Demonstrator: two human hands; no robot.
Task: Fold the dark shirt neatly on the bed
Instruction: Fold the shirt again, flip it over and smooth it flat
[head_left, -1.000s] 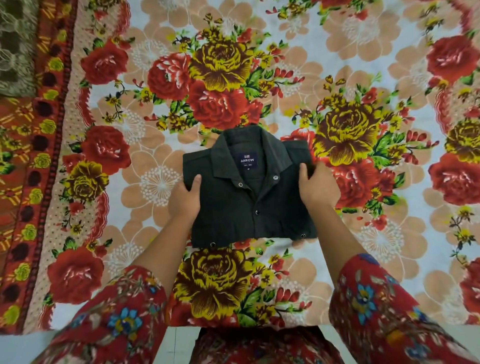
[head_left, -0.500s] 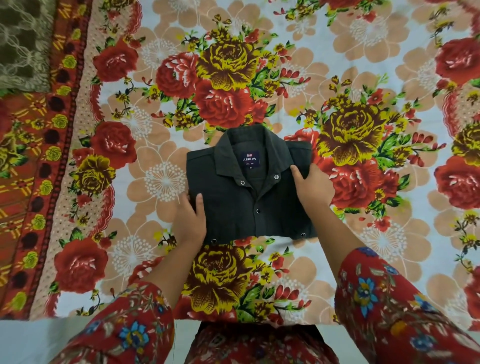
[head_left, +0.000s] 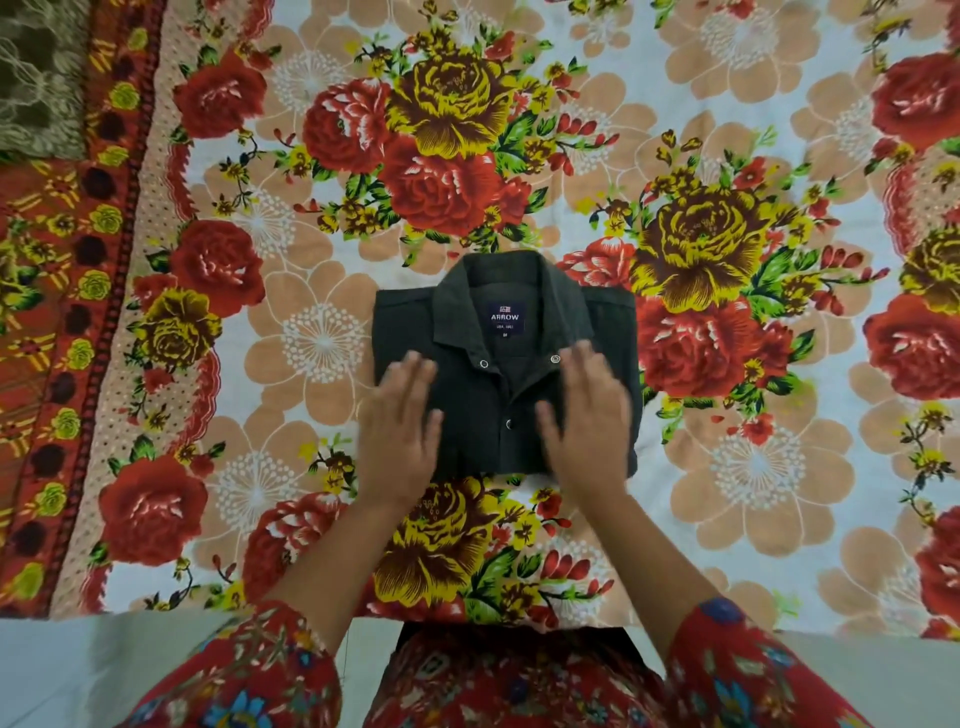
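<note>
- Folded dark green button-up cotton shirt lies collar-away on the floral-sheeted bed, slightly wider than deep
- On the shirt's near half, left hand and right hand lie flat, fingers straight, gripping nothing, equally close

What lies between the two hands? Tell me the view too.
Only the dark shirt, its placket with a snap button, lies between the left hand and right hand; the head view shows it.

The floral-sheeted bed bears the folded dark shirt and, far left, an olive patterned cloth.
</note>
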